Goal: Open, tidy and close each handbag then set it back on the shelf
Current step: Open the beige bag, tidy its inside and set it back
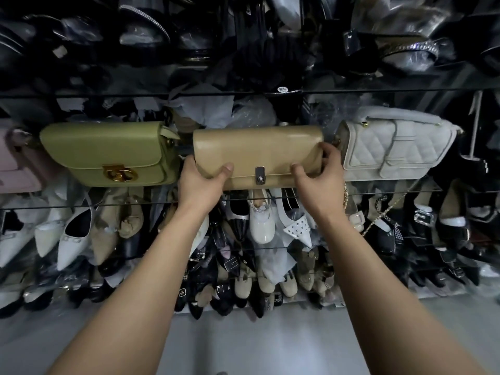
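- Tan handbag [258,147] sits at the front edge of the glass shelf [121,203], in the gap between a green handbag [108,152] and a white quilted handbag [392,147]; it is upright and level, close to both neighbours
- Its flap lies flat and the silver clasp [260,175] looks latched, so the bag is closed
- Left hand [201,182] grips the bag's left end; the thumb presses on the front of the flap and the other fingers curl round behind, out of sight
- Right hand [319,174] grips the right end the same way; thumb on the front, fingers curled over the corner
- A gold chain [345,196] hangs below the shelf near the right wrist; whether it belongs to this bag I cannot tell
- Rows of shoes [262,226] fill the shelves below
- Step in hand, as I judge it: moving this bag at its slot; whether it is coming off the shelf or going back on I cannot tell
- If coming off, the next move calls for a straight pull clear of both neighbours, then a thumb on the clasp; if going back, a level push until the base rests fully on the glass
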